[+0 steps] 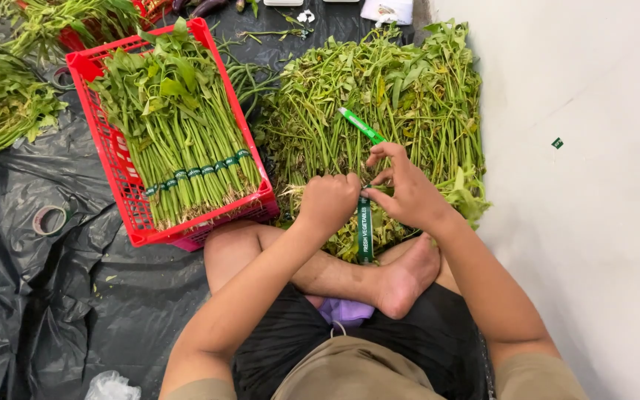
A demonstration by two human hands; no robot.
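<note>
At far left, the red crate holds finished banded bundles, my left hand is fisted around loose stems, my right hand pinches green tape, and the large greens pile remains unbundled.

The person is wearing a khaki short-sleeved shirt and black shorts. The arms, the left hand, the right hand and the feet are bare.
</note>
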